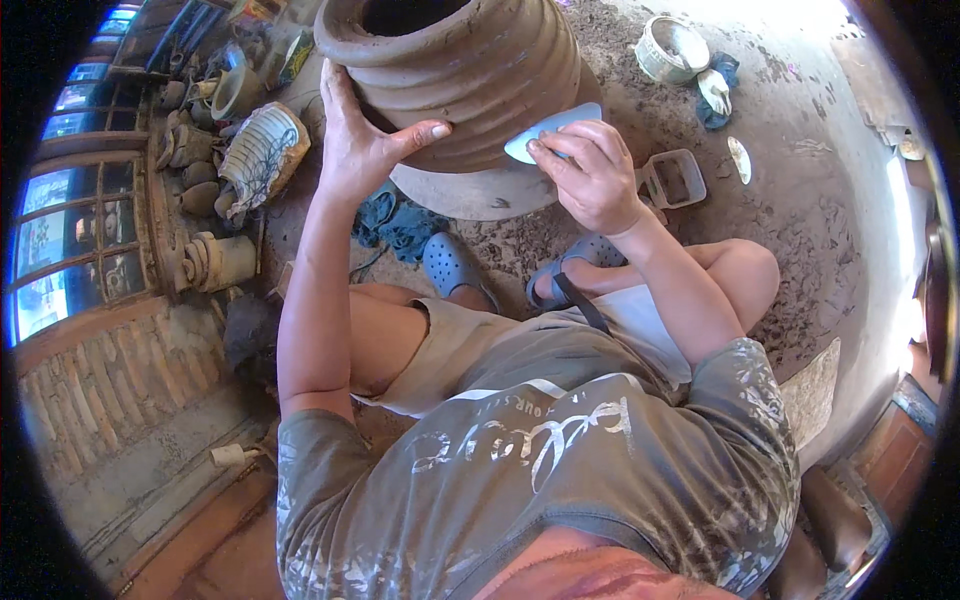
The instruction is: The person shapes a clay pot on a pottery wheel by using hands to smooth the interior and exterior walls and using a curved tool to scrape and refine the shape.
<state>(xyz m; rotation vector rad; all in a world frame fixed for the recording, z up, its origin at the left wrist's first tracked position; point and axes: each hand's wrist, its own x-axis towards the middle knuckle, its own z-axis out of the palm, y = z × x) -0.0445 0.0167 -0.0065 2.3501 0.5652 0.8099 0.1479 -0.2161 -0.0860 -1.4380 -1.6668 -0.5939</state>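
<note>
In the head view, one large wet clay pot (470,70) with coiled ridges stands on a round turntable (470,192) on the clay-spattered floor (800,210), straight ahead of the seated person's knees. The left hand (362,135) lies spread flat against the pot's left wall, thumb stretched across the ridges, gripping nothing. The right hand (592,175) pinches one pale blue flexible scraper (548,130) between thumb and fingers, its curved edge touching the pot's lower right wall.

To do this smoothing well, I judge the scraper should stay at a shallow angle with even, light pressure, while the open palm braces the opposite side so the soft wall does not buckle or lean.

Counted: one pot in hand, one scraper, two blue clogs (455,265) on the person's feet just under the turntable. One small rectangular container (672,180) sits just right of the scraping hand. One round pale bowl (672,48) stands farther off, with a blue-and-white rag (717,92) beside it. At the left, one striped vessel (262,152) lies tilted among several smaller clay pieces too crowded to count.
</note>
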